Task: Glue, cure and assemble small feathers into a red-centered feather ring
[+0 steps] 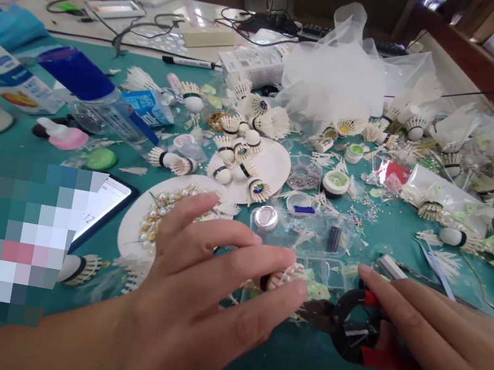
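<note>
Between the thumb and index finger of my left hand [219, 294] is a cut-down shuttlecock [287, 275] with a dark band, white beads and pale green bits at its side. The other left fingers spread above the table. My right hand [447, 345] is wrapped round red-handled pliers [353, 326], whose dark jaws point left, close to the shuttlecock. Whether the jaws touch it I cannot tell. Just beyond the hands lies a clear plastic compartment box [257, 237] with a small round silver tin [266, 217] on it.
A white plate [129, 235] bears pearl and gold beads; another plate [281, 165] carries shuttlecocks. A phone [106, 205] lies left, under a blue-capped bottle [101, 94]. Tweezers [436, 270] lie right. White tulle [341, 74] and feathered shuttlecocks crowd the back and right of the green mat.
</note>
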Motion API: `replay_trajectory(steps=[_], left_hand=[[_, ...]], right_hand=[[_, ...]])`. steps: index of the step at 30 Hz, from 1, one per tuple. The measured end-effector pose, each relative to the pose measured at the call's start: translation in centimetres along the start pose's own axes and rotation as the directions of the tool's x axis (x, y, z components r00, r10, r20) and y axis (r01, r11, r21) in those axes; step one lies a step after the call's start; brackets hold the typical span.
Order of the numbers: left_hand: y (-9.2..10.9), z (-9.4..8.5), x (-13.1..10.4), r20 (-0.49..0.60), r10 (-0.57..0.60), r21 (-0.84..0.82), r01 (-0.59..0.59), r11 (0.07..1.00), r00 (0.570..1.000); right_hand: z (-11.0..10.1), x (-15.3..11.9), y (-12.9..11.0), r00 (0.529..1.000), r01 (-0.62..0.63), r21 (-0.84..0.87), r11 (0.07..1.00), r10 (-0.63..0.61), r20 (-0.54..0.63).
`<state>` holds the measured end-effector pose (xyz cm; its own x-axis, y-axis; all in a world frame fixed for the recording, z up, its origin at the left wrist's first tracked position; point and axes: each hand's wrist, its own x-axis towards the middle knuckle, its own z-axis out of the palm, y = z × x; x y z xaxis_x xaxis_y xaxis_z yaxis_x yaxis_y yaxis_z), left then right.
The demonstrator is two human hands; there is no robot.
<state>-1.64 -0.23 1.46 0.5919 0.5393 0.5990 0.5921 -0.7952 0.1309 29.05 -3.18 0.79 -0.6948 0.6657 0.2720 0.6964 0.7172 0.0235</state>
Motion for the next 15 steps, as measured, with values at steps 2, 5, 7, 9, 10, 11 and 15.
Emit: replay_trajectory(steps=[2,5,7,9,10,11,15], left_hand=[[-0.17,-0.01,-0.06,-0.008,0.018,-0.003,-0.018,1.000,1.000],[-0.19,0.19,0.04,-0.016,0.010,-0.012,-0.010,1.000,1.000],[-0.10,0.30,0.20,-0.002,-0.001,-0.015,0.001,1.000,1.000],[0.00,0.32,0.33,-0.001,-0.023,-0.015,0.023,1.000,1.000],[0.02,0.31,0.37,-0.002,-0.027,-0.017,0.027,0.999,1.000],[0.04,0.28,0.39,-0.008,-0.030,-0.019,0.030,0.999,1.000],[-0.03,0.31,0.21,-0.025,0.007,-0.012,-0.007,1.000,1.000]], right_hand=[[0.07,-0.06,0.00,1.000,0.014,-0.005,1.000,-0.014,0.009],[0.13,-0.12,-0.11,1.000,0.005,0.003,1.000,-0.005,0.007],[0.13,-0.18,-0.22,1.000,-0.011,0.020,1.000,0.012,-0.006],[0.11,-0.28,-0.30,1.000,-0.023,0.034,0.999,0.024,-0.015],[0.09,-0.34,-0.32,1.000,-0.026,0.042,0.999,0.026,-0.013],[0.06,-0.39,-0.33,1.000,-0.026,0.046,0.999,0.027,-0.011],[-0.18,-0.33,-0.43,0.999,-0.035,0.076,0.996,0.035,0.000]])
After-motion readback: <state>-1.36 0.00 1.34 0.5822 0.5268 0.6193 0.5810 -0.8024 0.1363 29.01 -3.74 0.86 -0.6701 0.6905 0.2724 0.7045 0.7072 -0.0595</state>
